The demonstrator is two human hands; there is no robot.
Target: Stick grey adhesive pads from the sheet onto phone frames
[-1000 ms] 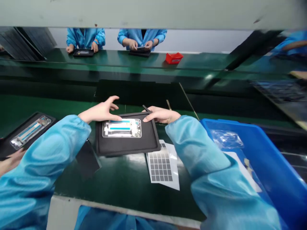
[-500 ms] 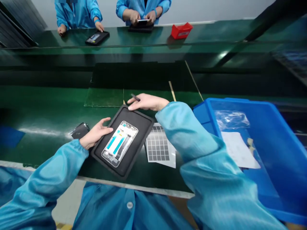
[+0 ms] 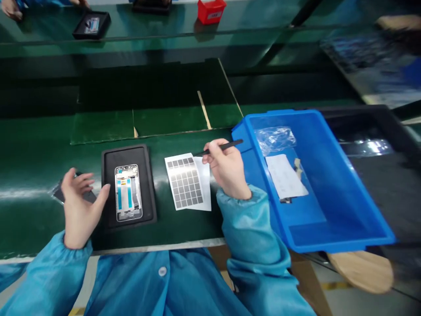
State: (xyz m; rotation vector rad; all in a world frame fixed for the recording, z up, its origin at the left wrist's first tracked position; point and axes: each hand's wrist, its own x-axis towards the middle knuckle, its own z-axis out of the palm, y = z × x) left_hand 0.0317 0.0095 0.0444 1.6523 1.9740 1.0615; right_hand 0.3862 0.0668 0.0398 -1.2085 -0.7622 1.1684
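A black tray lies flat on the green bench with an opened phone frame inside it; blue strips show on the frame. My left hand is open just left of the tray, fingers spread, holding nothing. Beneath its fingers is a dark flat piece, partly hidden. Dark tweezers are gripped in my right hand, their tip pointing left over the top of a sticker sheet of grey squares. Under that sheet lies a white sheet.
To the right stands a blue bin with a clear plastic bag and white paper inside. Across the bench are a red box, another black tray and co-workers' hands. A round wooden stool seat shows below the bin.
My left hand has let go of the tray, now lying straight on the bench. My right hand has moved from the tray's top edge to the sticker sheet. The view has shifted rightward and down.
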